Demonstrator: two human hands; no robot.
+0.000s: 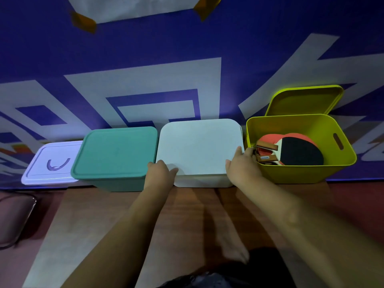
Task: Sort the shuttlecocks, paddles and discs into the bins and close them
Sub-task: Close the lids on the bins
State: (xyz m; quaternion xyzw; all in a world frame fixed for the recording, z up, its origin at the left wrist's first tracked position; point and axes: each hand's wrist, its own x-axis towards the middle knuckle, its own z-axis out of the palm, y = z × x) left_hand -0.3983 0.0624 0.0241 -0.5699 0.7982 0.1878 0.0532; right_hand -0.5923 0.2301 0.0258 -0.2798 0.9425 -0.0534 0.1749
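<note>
Two hands pinch the rounded white plastic lid [199, 146] on its white bin [203, 181], thumbs on top, left hand [160, 171] at seven o'clock, right hand [242, 165] at four, so uneven pressing could seat it crooked.

Reddish-brown wood-grain floor [197, 217], with a pale stripe [41, 256] down the left side. Lined up side by side along the far edge: a flat pale box [49, 163] with a handled lid, a teal bin [116, 152] with its lid on, a white bin [199, 148] with its lid on, and an open yellow-green bin [291, 173]. Nearer, a bare foot [234, 252].
</note>
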